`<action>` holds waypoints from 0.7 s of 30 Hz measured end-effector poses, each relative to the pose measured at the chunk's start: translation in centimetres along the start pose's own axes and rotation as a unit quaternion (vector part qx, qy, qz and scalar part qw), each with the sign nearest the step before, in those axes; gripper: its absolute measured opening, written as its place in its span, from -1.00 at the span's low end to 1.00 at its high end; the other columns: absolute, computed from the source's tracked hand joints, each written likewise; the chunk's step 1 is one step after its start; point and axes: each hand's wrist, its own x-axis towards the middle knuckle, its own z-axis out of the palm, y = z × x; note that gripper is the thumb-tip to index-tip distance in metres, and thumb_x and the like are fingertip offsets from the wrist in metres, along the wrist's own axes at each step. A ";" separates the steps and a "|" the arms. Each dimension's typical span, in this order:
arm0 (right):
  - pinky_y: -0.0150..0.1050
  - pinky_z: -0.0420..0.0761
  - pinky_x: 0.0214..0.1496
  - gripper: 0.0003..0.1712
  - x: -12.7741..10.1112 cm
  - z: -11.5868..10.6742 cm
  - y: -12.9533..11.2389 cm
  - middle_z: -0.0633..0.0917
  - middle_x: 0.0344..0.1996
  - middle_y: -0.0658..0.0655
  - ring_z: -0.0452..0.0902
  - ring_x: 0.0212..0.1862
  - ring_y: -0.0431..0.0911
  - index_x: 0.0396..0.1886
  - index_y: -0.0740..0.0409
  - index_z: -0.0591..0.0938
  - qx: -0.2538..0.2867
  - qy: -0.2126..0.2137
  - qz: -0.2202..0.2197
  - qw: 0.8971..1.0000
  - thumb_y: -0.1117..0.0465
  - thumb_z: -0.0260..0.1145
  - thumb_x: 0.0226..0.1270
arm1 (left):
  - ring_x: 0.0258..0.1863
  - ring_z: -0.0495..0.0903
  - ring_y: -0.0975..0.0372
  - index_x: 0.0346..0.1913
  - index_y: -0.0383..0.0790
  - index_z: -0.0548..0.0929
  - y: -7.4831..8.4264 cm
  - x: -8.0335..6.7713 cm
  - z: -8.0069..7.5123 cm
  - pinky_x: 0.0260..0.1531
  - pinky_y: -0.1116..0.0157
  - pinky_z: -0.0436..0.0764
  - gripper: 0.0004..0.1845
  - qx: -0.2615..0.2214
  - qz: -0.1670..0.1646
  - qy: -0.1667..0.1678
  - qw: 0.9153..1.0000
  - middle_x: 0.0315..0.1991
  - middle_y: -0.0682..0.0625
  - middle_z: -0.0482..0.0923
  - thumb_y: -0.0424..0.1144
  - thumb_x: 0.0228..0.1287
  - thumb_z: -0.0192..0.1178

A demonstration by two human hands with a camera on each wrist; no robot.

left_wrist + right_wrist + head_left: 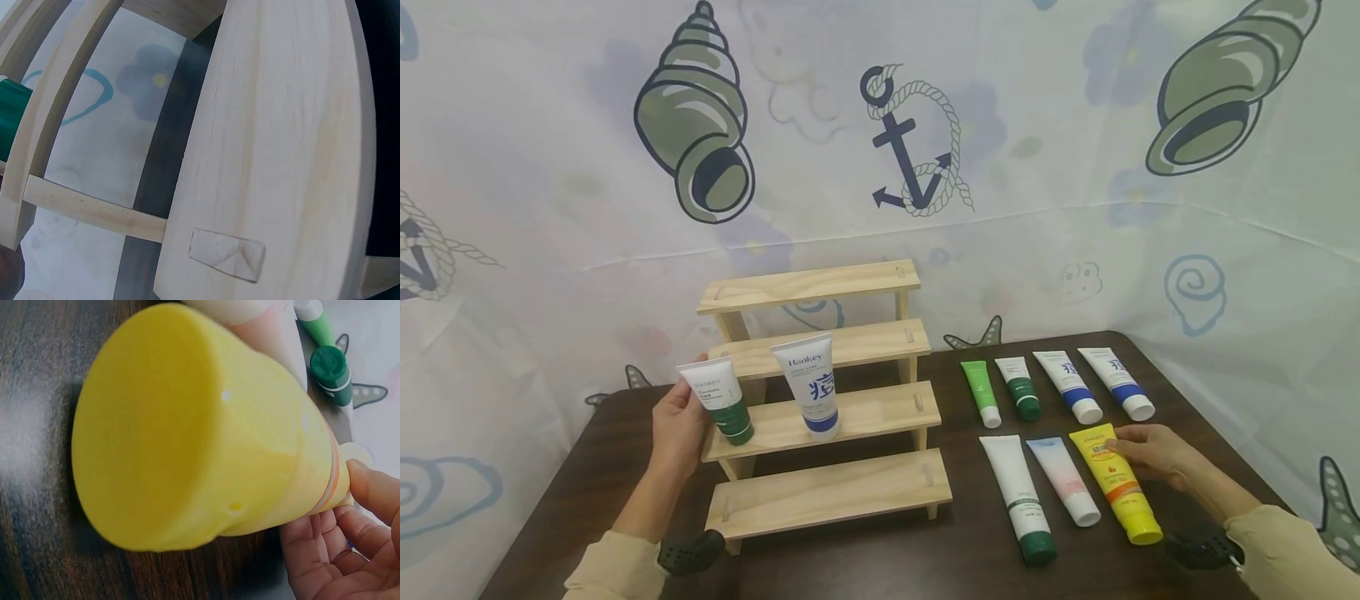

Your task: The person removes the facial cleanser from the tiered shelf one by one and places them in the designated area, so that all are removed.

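Closest to me on the right, the right hand [1157,457] has its fingers curled onto the yellow tube [1116,482], touching it up by the flat crimped end. That tube lies flat on the dark table [865,558], long axis running near-to-far, yellow cap toward the near edge, so the fingers come at it from its right side and far end. The right wrist view shows the big cap [156,431] up close and fingers [369,487] wrapped on the tube body behind it. The left hand is way over on the other side, so the right is clearly the nearer one.

Just left of the yellow tube is a pink-and-white tube [1063,482], nearly touching it, then a longer white tube with a dark green cap [1018,498]. Those crowd the left side; the right is clear.

Farther back is a row of four tubes: a green one [981,392], a white-and-green one [1018,387] and two blue-and-white ones [1069,385], [1116,382].

Over left, the left hand [679,429] grips a white tube with a green cap [717,398], held upright, cap down at the left end of the second step of the wooden stepped rack [827,492]. Another blue-and-white tube [808,385] stands on that same step.
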 end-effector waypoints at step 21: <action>0.03 0.71 0.03 -0.19 -0.4 0.1 -0.1 0.44 0.13 0.62 0.61 -0.06 0.10 0.31 0.65 0.19 -0.021 0.014 0.002 1.000 0.01 0.17 0.46 | 0.57 0.03 0.21 0.43 -0.21 0.32 0.1 0.1 -0.1 0.58 0.15 0.03 -0.45 0.001 -0.011 -0.002 1.000 0.52 0.07 0.17 -0.06 0.50 0.02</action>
